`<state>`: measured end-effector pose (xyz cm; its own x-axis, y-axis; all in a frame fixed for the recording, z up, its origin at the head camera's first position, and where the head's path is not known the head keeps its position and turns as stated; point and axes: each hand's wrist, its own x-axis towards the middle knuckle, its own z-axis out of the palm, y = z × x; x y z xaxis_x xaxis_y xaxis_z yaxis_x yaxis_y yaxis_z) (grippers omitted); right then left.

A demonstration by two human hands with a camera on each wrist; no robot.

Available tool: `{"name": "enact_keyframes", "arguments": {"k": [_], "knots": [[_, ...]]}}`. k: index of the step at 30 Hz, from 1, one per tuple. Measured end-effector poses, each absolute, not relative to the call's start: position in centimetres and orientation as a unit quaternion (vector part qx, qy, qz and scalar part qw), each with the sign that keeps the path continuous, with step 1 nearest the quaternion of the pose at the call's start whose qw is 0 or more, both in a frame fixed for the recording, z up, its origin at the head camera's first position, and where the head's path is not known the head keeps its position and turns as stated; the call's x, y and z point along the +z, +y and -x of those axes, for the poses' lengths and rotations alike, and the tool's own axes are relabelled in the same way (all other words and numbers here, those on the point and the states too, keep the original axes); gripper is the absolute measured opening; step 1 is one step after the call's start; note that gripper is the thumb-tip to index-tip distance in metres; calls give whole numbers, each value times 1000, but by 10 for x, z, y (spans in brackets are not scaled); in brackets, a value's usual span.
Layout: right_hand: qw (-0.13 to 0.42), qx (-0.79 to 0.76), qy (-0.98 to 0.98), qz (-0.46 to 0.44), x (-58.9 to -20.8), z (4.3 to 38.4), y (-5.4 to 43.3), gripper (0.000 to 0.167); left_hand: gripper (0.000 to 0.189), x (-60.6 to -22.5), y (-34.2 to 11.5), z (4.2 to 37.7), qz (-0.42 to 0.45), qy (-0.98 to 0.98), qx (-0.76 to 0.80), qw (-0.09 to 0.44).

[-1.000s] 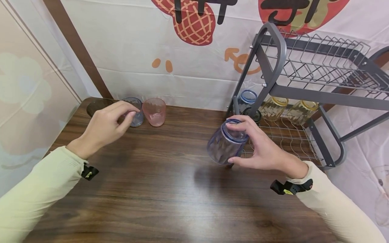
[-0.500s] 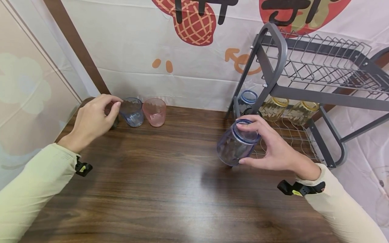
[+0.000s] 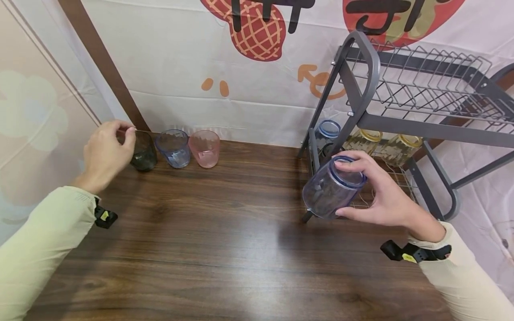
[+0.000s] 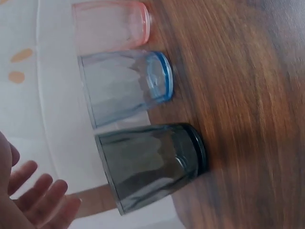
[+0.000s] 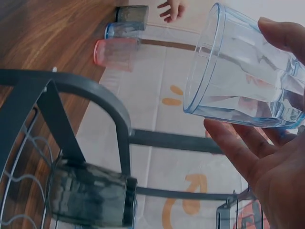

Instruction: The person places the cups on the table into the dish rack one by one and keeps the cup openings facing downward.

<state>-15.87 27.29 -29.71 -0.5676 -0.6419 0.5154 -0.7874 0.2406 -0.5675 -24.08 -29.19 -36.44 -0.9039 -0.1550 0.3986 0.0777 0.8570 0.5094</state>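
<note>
My right hand (image 3: 381, 196) grips a clear blue drinking glass (image 3: 325, 191) near its base. The glass is upside down and tilted, in the air in front of the rack's left end. My left hand (image 3: 106, 154) is at the far left, beside a dark grey glass (image 3: 143, 154) standing on the table. In the left wrist view its fingers (image 4: 45, 195) are loosely bent, apart from that glass (image 4: 152, 162), and hold nothing. To the right of the grey glass stand a blue glass (image 3: 176, 149) and a pink glass (image 3: 205, 149), both mouth up.
A grey two-tier metal rack (image 3: 433, 129) stands at the right. On its lower tier, upside down, are a blue glass (image 3: 329, 130), two yellow glasses (image 3: 363, 142) and a dark grey glass (image 5: 90, 193). A printed cloth (image 3: 257, 116) hangs behind the wooden table (image 3: 225, 240).
My left hand has moved left, away from the blue glass and past the grey one, which now shows. The right hand has carried its glass to the right, towards the rack.
</note>
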Motion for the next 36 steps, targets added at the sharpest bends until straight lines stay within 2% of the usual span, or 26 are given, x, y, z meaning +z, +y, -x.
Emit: {"name": "enact_keyframes", "arguments": {"k": [7,16,24,32,36], "knots": [[85,412,-797,-433,-294,161,292,81,48,-367,-302,247,-60,-941,-289,167],[94,406,-818,-396,-290,162,309,92,60,-382,-326,260,-85,-919,-353,154],[112,440,-824,-340,-290,166,325,95,80,-388,-341,269,-121,-909,-395,62],[139,401,-862,-276,-290,175,342,95,83,-395,-346,278,-114,-889,-444,13],[139,392,-874,-250,-293,180,349,94,90,-396,-347,280,-111,-889,-444,-32]]}}
